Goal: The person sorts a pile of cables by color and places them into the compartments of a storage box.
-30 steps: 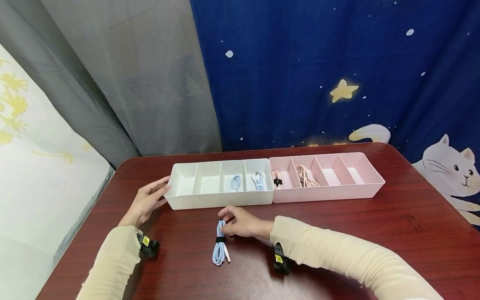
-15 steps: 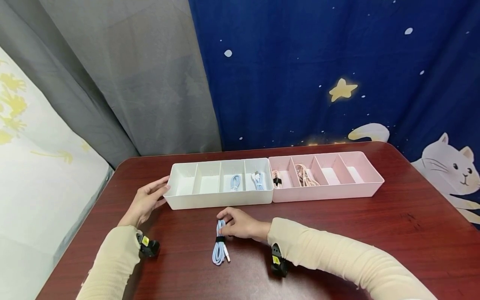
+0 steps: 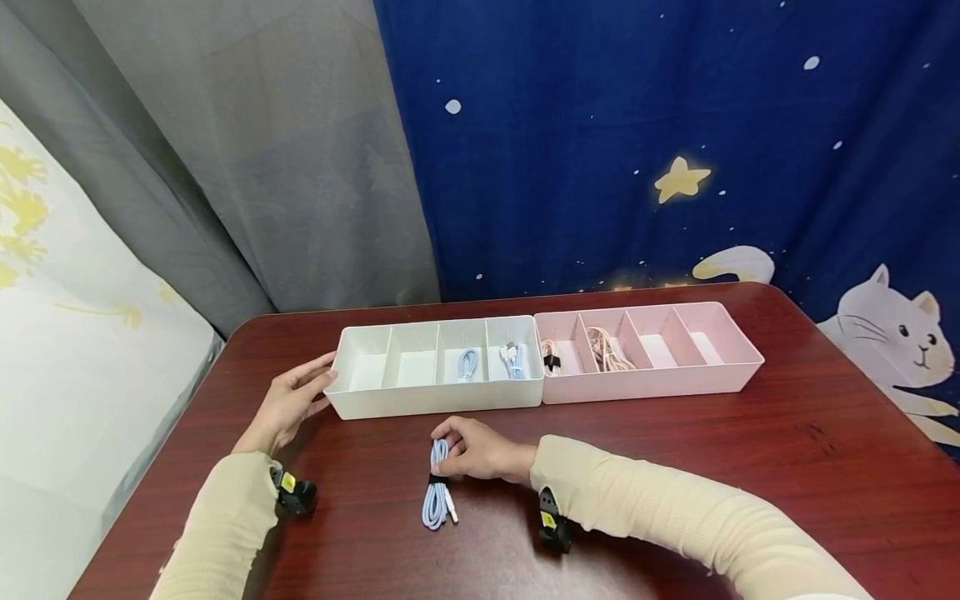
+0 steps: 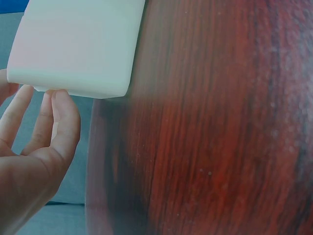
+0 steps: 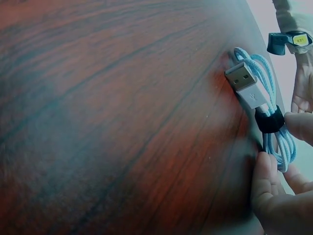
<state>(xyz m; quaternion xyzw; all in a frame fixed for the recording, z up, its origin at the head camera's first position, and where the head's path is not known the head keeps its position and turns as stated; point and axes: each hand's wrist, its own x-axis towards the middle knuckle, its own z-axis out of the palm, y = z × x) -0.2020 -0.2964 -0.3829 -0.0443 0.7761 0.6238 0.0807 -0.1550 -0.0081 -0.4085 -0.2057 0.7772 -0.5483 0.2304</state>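
Observation:
A coiled light-blue USB cable [image 3: 435, 505] lies on the table in front of the boxes, bound by a black strap [image 5: 270, 121]. My right hand [image 3: 483, 450] pinches its far end, thumb close to the strap and fingers on the other side. In the right wrist view its metal USB plug [image 5: 247, 85] points away from my fingers. My left hand [image 3: 288, 408] touches the left end of a white four-part box [image 3: 442, 400]. The left wrist view shows those fingers [image 4: 66, 120], extended, against the box's end wall [image 4: 78, 46].
Blue cables [image 3: 468, 364] lie in the white box's two right compartments. A pink divided box [image 3: 652, 386] abuts it on the right, with pinkish cables [image 3: 609, 354] in its two left compartments. Curtains [image 3: 525, 167] hang behind the reddish-brown table [image 3: 360, 542].
My right hand has shifted slightly toward the cable, and its thumb now lies over it near the strap. My left hand stays at the white box. The whole view drifts slightly left.

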